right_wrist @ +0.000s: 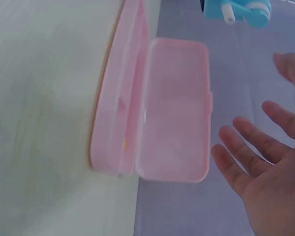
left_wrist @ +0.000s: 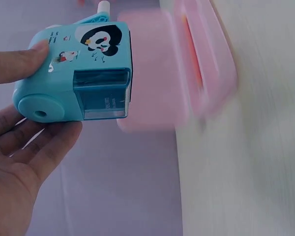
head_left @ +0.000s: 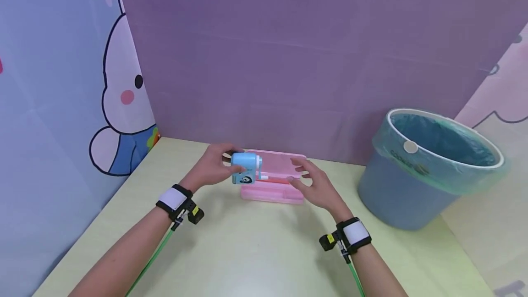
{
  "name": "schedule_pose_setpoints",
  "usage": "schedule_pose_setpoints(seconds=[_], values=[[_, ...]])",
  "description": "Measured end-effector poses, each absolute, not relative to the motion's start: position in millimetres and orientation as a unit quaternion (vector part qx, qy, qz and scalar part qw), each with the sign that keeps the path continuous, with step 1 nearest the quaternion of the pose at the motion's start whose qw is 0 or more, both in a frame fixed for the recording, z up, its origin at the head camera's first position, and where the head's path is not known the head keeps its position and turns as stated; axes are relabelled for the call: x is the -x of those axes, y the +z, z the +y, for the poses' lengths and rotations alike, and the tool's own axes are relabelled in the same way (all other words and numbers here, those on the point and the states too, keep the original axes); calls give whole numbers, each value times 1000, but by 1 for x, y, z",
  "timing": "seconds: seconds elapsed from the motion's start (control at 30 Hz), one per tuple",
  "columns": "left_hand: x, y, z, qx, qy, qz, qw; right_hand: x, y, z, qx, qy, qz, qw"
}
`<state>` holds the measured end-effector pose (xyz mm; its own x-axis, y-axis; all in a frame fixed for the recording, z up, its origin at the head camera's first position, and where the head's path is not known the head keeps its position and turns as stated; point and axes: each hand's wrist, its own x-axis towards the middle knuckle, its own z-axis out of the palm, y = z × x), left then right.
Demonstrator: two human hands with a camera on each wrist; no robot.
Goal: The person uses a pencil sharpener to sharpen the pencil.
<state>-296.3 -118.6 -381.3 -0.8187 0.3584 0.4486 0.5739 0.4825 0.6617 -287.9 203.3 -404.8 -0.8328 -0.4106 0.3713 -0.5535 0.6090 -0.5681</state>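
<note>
My left hand [head_left: 214, 165] grips a light blue crank pencil sharpener [left_wrist: 59, 59], thumb on one side and fingers on the other. A panda picture, a see-through shavings drawer [left_wrist: 102, 96] and a round pencil hole show on the sharpener. Its white-tipped crank [right_wrist: 228, 14] points toward the right hand. Behind and below it, a pink pencil case [head_left: 272, 195] lies on the table with its lid raised. A red-orange pencil-like stick [left_wrist: 191, 51] lies inside the case. My right hand [head_left: 315, 184] is held near the case's right end, fingers spread, holding nothing.
A blue-grey bin [head_left: 404, 191] with a green liner bag stands at the table's right side. The pale table [head_left: 247, 251] meets a purple backdrop [head_left: 288, 58] just behind the pencil case. A printed cloth [head_left: 49, 104] hangs along the left edge.
</note>
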Motion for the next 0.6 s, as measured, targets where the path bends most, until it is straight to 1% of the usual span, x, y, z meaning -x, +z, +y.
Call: schedule_pose_setpoints(seconds=[0.17, 0.37, 0.6], values=[[288, -378, -88, 314, -444, -831, 121, 281, -388, 186, -310, 391, -862, 84], [282, -381, -68, 342, -452, -818, 101, 282, -380, 168, -379, 393, -835, 62], [277, -381, -63, 342, -441, -824, 102, 281, -382, 166, -365, 376, -850, 54]])
